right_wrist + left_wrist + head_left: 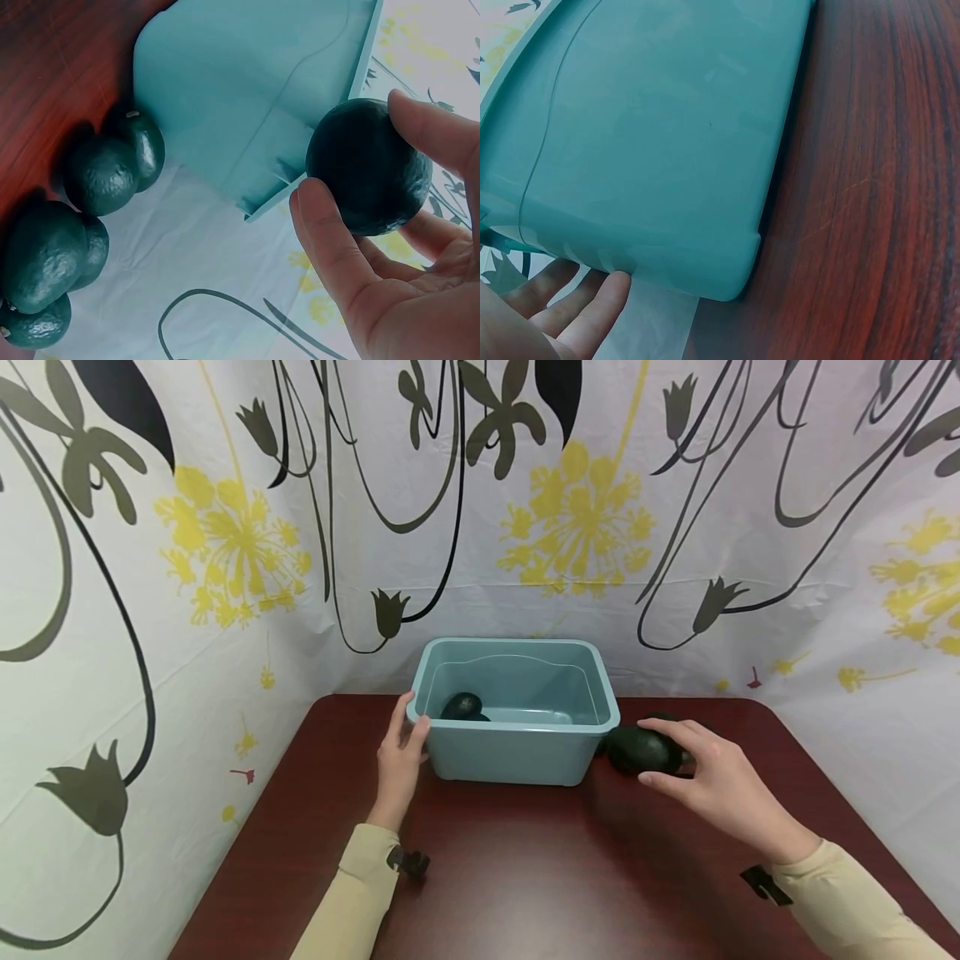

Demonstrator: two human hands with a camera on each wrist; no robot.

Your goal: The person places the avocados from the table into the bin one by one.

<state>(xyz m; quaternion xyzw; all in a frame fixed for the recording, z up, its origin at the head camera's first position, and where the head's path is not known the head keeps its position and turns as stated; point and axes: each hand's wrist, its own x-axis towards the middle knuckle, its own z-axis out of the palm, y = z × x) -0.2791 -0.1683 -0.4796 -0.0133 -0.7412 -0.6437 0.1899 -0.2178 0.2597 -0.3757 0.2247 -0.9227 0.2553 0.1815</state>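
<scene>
My right hand (723, 781) holds a dark green avocado (369, 166) between thumb and fingers, raised beside the right end of a teal plastic bin (513, 756). Several more avocados (101, 174) lie on the table there, mostly hidden in the head view behind the held one. Inside the bin, at its left end, sits an avocado (461, 706), with part of another dark one showing under it. My left hand (397, 768) rests against the bin's near left corner, fairly straight fingers (592, 319) touching its outer wall.
The bin stands toward the back of a dark red wooden table (510, 868). A white cloth (480, 560) with grey plants and yellow flowers hangs behind and along both sides. A dark strap with a small device (408, 862) is on the left wrist.
</scene>
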